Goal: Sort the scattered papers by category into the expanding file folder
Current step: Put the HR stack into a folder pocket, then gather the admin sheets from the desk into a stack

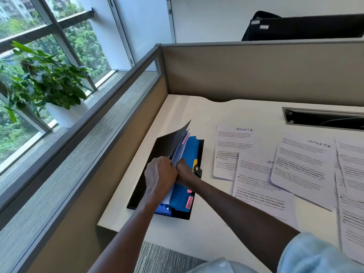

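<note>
A black expanding file folder point(144, 191) lies at the desk's left end, with its front flap point(173, 140) lifted. Blue dividers point(190, 149) with pink and yellow tabs show inside; one pink tab point(189, 201) reads SPORTS. My left hand point(160, 175) grips the flap and the front sheets and holds them back. My right hand point(182, 170) reaches into a pocket between the dividers, and its fingers are hidden there. White printed papers lie scattered to the right, among them two headed SPORTS point(234, 146) point(307, 166).
Grey partition walls point(256, 69) close the desk at the back and left. A cable slot point(323, 119) is cut into the desk at the back right. More sheets point(352, 213) overlap at the right edge. A potted plant point(45, 81) stands by the window.
</note>
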Demonstrator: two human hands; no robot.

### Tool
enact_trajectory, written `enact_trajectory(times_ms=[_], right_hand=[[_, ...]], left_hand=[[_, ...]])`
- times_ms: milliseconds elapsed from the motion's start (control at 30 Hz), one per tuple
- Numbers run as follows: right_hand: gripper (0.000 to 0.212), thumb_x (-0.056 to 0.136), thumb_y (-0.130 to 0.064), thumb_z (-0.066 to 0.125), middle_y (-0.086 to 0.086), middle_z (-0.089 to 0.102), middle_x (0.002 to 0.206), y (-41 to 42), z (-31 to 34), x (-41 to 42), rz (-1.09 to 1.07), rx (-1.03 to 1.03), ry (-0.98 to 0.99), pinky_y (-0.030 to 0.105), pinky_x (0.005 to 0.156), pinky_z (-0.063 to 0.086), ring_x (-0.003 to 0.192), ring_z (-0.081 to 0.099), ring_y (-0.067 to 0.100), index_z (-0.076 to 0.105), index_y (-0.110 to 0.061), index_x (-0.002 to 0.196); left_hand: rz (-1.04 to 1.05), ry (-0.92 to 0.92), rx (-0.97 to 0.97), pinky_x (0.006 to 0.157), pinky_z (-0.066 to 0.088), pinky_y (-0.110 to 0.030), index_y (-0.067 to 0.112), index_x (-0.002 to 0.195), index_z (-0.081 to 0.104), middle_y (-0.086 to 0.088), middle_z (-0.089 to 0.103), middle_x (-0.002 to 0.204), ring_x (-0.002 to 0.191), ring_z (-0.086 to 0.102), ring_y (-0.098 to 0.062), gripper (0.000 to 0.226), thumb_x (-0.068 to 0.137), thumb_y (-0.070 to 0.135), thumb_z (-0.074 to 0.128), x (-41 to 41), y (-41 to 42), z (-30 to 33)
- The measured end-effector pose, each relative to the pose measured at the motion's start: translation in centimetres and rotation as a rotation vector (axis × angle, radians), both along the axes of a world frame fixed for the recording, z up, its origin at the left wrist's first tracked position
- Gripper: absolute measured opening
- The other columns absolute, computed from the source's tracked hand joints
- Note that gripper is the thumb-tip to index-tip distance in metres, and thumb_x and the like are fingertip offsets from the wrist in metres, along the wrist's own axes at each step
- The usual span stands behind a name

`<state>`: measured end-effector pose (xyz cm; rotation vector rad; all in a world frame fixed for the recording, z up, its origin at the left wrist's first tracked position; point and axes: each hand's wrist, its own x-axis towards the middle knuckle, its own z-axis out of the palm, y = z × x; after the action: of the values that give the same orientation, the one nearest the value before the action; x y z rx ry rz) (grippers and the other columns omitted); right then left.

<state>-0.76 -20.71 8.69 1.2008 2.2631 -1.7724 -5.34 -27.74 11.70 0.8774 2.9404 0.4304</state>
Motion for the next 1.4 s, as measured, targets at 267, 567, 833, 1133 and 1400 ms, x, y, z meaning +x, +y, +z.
enact_trajectory(times_ms=[267, 567, 833, 1133, 1400], right_hand=[[0.038, 0.088, -0.016, 0.059, 0.015, 0.066, 0.112, 3.9, 0.6, 3.6, 0.052, 0.151, -0.032, 0.037, 0.077, 0.056, 0.082, 0.073, 0.023, 0.051, -0.001, 0.122], [0.016, 0.084, -0.015, 0.062, 0.01, 0.071, 0.086, 10.5, -1.4, 12.2, -0.174, 0.102, 0.022, 0.045, 0.084, 0.058, 0.069, 0.074, 0.024, 0.063, -0.002, 0.095], [0.019, 0.084, -0.022, 0.064, 0.006, 0.069, 0.104, 13.7, -5.2, 18.0, -0.172, 0.535, -0.262, 0.028, 0.085, 0.046, 0.102, 0.063, 0.024, 0.066, -0.012, 0.101], [0.053, 0.08, -0.028, 0.071, 0.011, 0.06, 0.126, 15.6, -7.8, 22.4, -0.019, 0.593, -0.431, 0.033, 0.095, 0.045, 0.119, 0.053, 0.029, 0.055, -0.008, 0.126], [0.054, 0.068, -0.026, 0.081, 0.003, 0.058, 0.121, 15.1, -9.5, 23.7, 0.009, 0.645, -0.348, 0.037, 0.085, 0.049, 0.111, 0.053, 0.027, 0.055, -0.011, 0.113]], left_hand=[[-0.03, -0.004, -0.09, 0.046, 0.035, -0.024, 0.015, 0.072, 0.067, 0.004, 0.048, 0.058, 0.049, 0.043, -0.009, 0.023, 0.092, 0.013, 0.057, 0.2, 0.9, -3.0], [-0.066, -0.07, -0.143, 0.059, 0.042, -0.03, 0.018, 0.086, 0.075, -0.005, 0.071, 0.087, 0.075, 0.065, -0.024, 0.015, 0.089, 0.025, 0.063, 1.9, 3.9, -5.3], [-0.091, -0.286, 0.168, 0.062, 0.043, -0.024, 0.017, 0.087, 0.075, -0.005, 0.069, 0.084, 0.072, 0.063, -0.025, 0.013, 0.085, 0.02, 0.063, 2.2, 8.6, -6.0], [0.114, -0.84, 0.249, 0.073, 0.054, -0.034, 0.013, 0.073, 0.046, -0.008, 0.056, 0.083, 0.077, 0.054, -0.026, 0.031, 0.09, 0.03, 0.066, 3.8, 13.7, -10.1], [0.298, -1.226, 0.393, 0.072, 0.06, -0.04, 0.0, 0.112, 0.06, -0.019, 0.07, 0.102, 0.088, 0.07, -0.033, 0.083, 0.038, 0.036, 0.071, 9.5, 15.0, -14.9]])
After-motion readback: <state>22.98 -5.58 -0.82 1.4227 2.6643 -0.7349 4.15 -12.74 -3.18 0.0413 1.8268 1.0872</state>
